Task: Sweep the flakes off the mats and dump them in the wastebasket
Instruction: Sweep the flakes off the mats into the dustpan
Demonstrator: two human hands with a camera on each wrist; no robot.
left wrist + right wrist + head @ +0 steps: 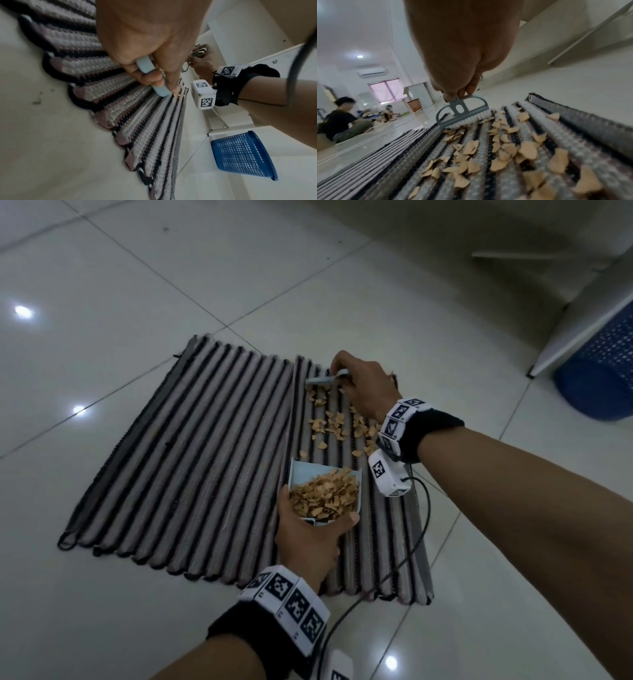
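Two striped mats (191,460) lie side by side on the tiled floor. Tan flakes (337,426) are scattered over the right mat (530,155). My left hand (308,539) grips a light blue dustpan (308,474), heaped with flakes, at the right mat's near middle; its handle (145,66) sits in my curled fingers. My right hand (363,385) pinches the handle of a small grey-blue brush (462,113), whose white bristles rest on the far end of the right mat behind the flakes. The blue mesh wastebasket (603,364) lies on its side at the far right.
A white cabinet or board edge (582,333) stands beside the wastebasket. A black cable (421,529) runs from my right wrist across the right mat's edge. In the right wrist view a person in black (339,121) sits on the floor far off.
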